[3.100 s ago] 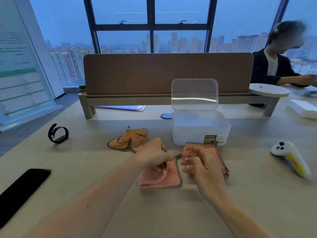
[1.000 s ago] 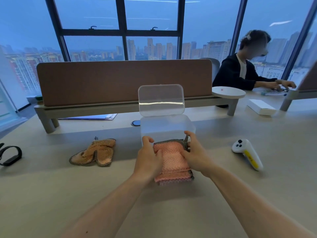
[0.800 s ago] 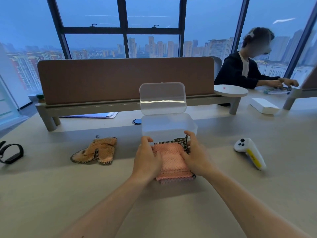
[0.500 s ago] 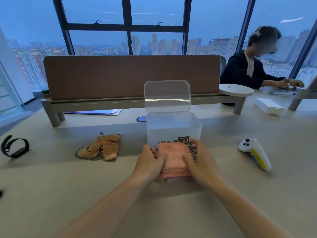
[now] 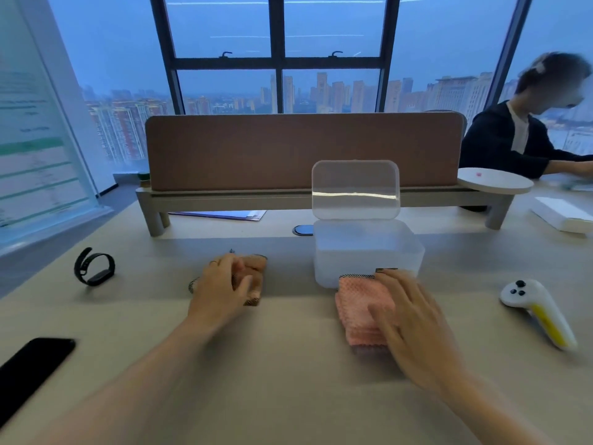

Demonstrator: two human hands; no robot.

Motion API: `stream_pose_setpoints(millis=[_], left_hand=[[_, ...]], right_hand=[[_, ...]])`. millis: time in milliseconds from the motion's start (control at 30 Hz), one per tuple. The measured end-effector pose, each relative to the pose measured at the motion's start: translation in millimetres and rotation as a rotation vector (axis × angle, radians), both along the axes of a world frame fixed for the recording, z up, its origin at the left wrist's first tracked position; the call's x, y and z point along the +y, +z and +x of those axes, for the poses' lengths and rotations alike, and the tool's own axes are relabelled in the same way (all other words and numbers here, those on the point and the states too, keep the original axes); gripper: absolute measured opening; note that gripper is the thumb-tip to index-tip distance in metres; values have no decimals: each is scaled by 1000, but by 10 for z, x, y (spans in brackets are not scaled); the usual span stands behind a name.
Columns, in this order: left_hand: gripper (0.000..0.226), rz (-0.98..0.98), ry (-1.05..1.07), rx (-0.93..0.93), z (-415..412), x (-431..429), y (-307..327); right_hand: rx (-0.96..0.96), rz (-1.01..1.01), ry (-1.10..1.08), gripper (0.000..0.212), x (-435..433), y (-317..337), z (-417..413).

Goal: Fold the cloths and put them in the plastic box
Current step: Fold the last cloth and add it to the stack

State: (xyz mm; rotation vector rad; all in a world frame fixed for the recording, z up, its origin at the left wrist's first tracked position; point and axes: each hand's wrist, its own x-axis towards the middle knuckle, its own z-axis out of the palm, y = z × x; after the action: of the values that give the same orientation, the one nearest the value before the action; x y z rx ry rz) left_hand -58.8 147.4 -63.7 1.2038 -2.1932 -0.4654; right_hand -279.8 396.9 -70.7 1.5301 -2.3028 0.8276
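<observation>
The folded pink cloth [image 5: 356, 303] with a dark mesh edge lies on the table right in front of the clear plastic box [image 5: 365, 252], whose lid [image 5: 355, 187] stands open. My right hand [image 5: 407, 316] rests on the cloth's right side with its fingers spread flat. To the left, a crumpled orange cloth [image 5: 255, 268] lies on the table. My left hand [image 5: 221, 287] is over it, blurred, with fingers and thumb curled onto the fabric. Most of that cloth is hidden under the hand.
A white and yellow controller [image 5: 539, 313] lies to the right. A black wristband [image 5: 94, 268] and a black phone [image 5: 29, 367] are on the left. A brown desk divider [image 5: 301, 149] stands behind the box, and a person sits at the far right.
My left hand has left the pink cloth and moved left onto the orange cloth. My right hand stays on the folded pink cloth, now laid flatter over it.
</observation>
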Motion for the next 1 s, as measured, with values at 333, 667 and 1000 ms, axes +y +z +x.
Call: stream_pose_setpoints(millis=[333, 667, 1000], left_hand=[[18, -57, -179, -69, 362, -323, 40], [31, 201, -410, 129, 317, 110, 979], [49, 712, -495, 411, 610, 296, 1064]], right_hand=[[86, 22, 69, 62, -234, 228, 380], [-451, 171, 426, 74, -1133, 826, 1132], [-778, -23, 419, 16, -1072, 955, 1200]])
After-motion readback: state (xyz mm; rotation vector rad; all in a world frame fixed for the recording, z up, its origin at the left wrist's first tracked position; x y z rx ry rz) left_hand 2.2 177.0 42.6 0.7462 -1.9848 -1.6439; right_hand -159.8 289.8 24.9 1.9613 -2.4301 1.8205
